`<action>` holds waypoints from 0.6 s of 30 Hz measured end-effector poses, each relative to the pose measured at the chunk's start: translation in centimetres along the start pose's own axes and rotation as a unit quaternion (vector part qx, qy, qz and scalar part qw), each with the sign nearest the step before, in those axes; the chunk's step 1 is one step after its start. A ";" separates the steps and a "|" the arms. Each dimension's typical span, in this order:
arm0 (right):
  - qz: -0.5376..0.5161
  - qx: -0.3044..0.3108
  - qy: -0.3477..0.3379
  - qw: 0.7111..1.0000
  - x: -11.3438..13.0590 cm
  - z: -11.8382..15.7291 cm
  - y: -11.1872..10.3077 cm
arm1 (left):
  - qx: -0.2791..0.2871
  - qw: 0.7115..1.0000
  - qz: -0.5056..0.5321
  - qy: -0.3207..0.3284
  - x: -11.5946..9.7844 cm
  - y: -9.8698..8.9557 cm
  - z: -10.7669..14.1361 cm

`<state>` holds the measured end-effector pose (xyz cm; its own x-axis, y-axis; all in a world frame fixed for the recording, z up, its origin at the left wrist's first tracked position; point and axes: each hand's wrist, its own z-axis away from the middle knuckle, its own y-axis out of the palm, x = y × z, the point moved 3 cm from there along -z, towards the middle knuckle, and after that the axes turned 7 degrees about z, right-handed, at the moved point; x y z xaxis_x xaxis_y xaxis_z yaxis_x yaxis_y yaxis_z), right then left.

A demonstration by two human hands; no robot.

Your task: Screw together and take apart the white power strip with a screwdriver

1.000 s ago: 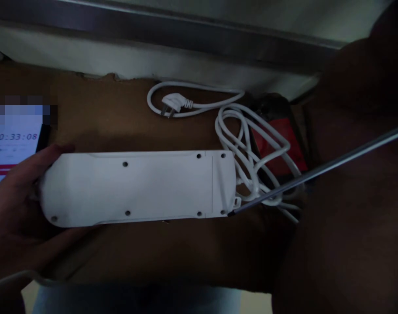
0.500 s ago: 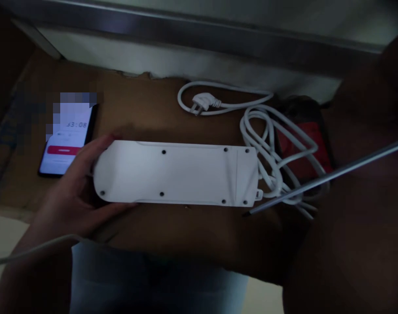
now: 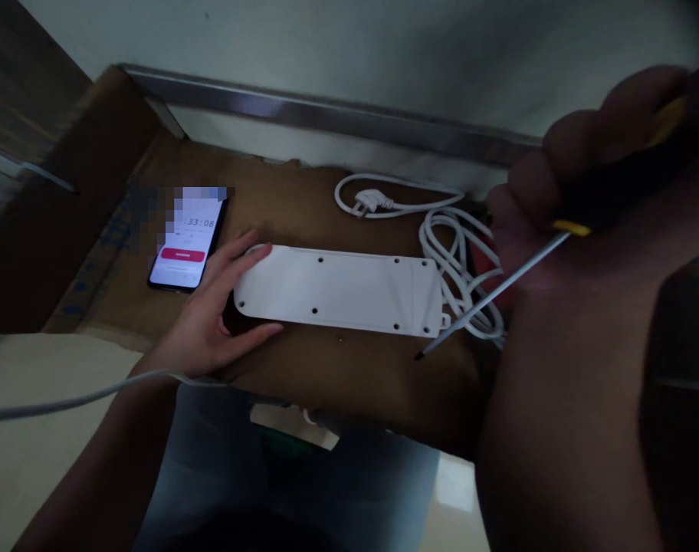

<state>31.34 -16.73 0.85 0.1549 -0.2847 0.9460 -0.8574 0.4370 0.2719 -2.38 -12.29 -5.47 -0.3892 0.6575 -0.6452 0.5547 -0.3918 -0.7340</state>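
A white power strip (image 3: pixel 349 287) lies with its screw-holed underside up on a cardboard surface (image 3: pixel 372 376). My left hand (image 3: pixel 211 307) grips its rounded left end, thumb along the near edge and fingers over the far one. At the right, close to the camera, my right hand (image 3: pixel 550 184) is wrapped around a screwdriver (image 3: pixel 499 287) with a black and yellow handle. Its dark tip points down to the left, just off the near right corner of the strip and apart from it. A tiny screw-like bit (image 3: pixel 341 340) lies just below the strip.
The strip's white cord (image 3: pixel 458 253) is coiled to its right, with the plug (image 3: pixel 369 201) behind. Left of the strip lies a phone (image 3: pixel 182 257) showing a timer. Something red (image 3: pixel 481 264) is partly hidden by the cord and my right hand. A pale wall (image 3: pixel 349 61) stands behind.
The camera view has widened and shifted, so my right hand and the screwdriver handle now show. The screwdriver stands at a steeper slant. My left hand still holds the strip's left end.
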 end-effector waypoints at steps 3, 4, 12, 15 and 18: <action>-0.005 -0.019 -0.030 0.999 0.4 -0.4 0.1 | -0.025 0.988 -0.075 0.134 -2.5 0.2 -0.6; -0.005 -0.023 -0.021 1.000 0.3 -0.6 0.1 | -0.021 0.977 -0.090 0.190 -3.5 0.5 -0.8; -0.004 0.028 -0.008 1.000 0.1 -0.5 -0.4 | 0.079 0.912 -0.230 0.330 -7.1 4.0 -2.2; 0.000 0.038 -0.020 0.999 0.4 -0.4 -0.3 | 0.059 0.914 -0.229 0.329 -6.9 4.2 -2.0; -0.002 0.040 -0.034 0.999 0.6 -0.3 -0.1 | 0.056 0.909 -0.230 0.342 -7.0 4.3 -2.0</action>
<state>31.63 -16.67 1.41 0.1275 -0.3446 0.9301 -0.8937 0.3669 0.2584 4.24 -17.31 -3.69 0.0081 0.9999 -0.0097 0.3560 -0.0119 -0.9344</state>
